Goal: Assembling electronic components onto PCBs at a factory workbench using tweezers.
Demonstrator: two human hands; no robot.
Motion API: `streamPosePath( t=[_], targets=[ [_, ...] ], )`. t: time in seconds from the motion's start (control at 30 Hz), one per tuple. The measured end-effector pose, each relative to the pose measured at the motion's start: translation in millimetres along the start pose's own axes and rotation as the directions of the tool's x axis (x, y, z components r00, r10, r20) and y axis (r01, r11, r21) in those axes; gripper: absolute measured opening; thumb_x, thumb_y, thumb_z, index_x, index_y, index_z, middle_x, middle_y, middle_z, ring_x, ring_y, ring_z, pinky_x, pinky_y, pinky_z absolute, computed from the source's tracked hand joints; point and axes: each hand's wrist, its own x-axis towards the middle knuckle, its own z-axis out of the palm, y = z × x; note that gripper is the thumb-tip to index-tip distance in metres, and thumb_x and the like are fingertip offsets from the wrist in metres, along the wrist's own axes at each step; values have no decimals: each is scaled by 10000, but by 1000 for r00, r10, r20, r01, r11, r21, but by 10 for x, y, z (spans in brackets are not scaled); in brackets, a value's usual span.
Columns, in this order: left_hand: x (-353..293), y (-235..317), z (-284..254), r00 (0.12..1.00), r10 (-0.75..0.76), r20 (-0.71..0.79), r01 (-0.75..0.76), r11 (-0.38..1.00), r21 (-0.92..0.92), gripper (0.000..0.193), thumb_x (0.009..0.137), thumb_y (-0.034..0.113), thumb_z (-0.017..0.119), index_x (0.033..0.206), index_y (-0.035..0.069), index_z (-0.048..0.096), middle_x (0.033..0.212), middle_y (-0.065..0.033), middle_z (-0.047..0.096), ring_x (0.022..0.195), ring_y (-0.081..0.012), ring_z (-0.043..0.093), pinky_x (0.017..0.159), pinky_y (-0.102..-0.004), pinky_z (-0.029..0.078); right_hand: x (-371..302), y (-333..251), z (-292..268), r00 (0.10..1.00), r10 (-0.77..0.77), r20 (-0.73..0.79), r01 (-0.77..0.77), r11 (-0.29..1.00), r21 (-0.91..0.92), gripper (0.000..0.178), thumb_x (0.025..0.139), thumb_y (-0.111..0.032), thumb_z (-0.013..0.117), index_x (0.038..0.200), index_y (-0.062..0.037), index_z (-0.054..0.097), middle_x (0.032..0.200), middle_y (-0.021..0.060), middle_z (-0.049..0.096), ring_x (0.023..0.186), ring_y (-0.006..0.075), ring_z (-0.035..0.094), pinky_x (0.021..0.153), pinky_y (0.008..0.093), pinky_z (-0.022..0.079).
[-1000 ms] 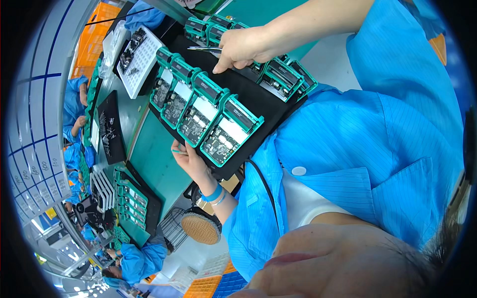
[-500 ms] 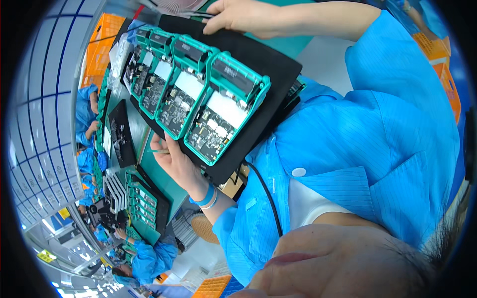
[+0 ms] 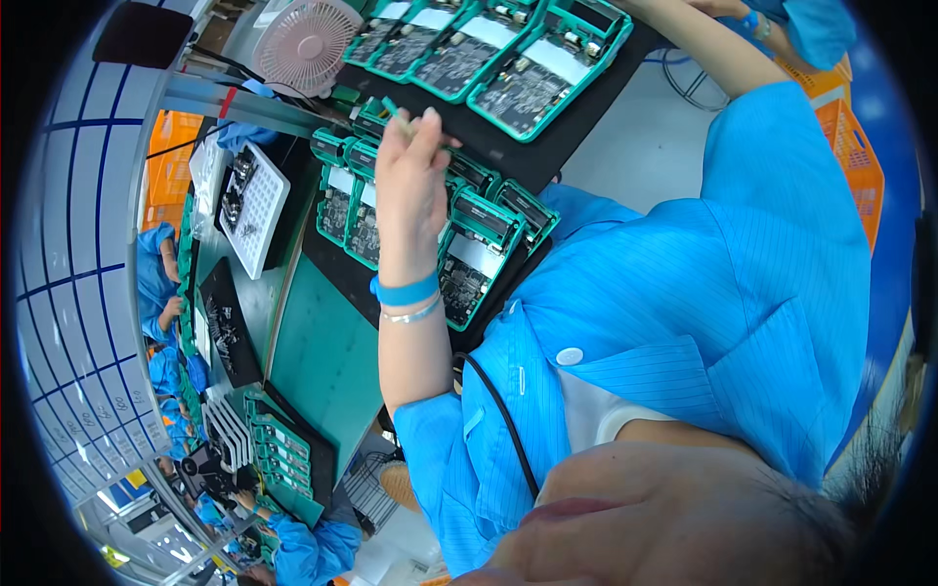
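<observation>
Your left hand (image 3: 410, 186), at eleven o'clock, hides part of the lower green cases (image 3: 489, 220), lined up probably to keep their circuit boards (image 3: 463, 285) accessible, while your right forearm (image 3: 708, 41) reaches toward the upper black tray (image 3: 498, 151) at twelve, likely steadying it; I cannot tell either grip, left fingers blurred, right hand cut off.

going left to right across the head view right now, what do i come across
Orange crate at far left → white tray → pink fan → left hand → rightmost green-framed circuit board of the upper row → another orange crate at far right.
</observation>
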Motion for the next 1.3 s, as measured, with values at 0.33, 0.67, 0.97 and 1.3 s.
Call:
streamPosePath(
  t=[0.33,0.67,0.97,1.3],
  targets=[
    [604,-446,-37,913,-375,158,406,871,-277,297,960,122,732,1107,-48,538,1130,-176,538,1070,-321,586,779,-317,513,141,1477,302,991,115,70,-123,986,112,319,933,-302,736,997,10,729,786,-4,638,709,107,539,643,307,449],
    [-318,363,-362,995,89,54,-78,980,-182,524,1034,129,614,1472,-62,397,1416,-228,581,1167,-212,611,879,-272,477,245,1679,202,986,164,3,-164,984,67,291,929,-282,740,959,7,720,779,2,641,698,111,544,643,307,454],
    [-980,328,-2809,779,271,-565,-158,957,241,496,1036,223,648,1461,22,489,1296,-98,683,1003,-116,615,723,-232,392,552,1221,-547,947,123,-297,-151,986,-73,274,928,-268,741,935,4,714,772,5,640,692,113,544,644,310,456],
    [-128,-246,-3637,371,383,-846,-319,908,270,292,1073,185,551,1283,-17,549,1187,-133,684,916,-158,622,773,-296,487,753,-2148,2384,461,-753,470,804,578,139,252,952,-263,671,948,-18,729,852,183,709,793,381,679,714,425,525]
  ],
)
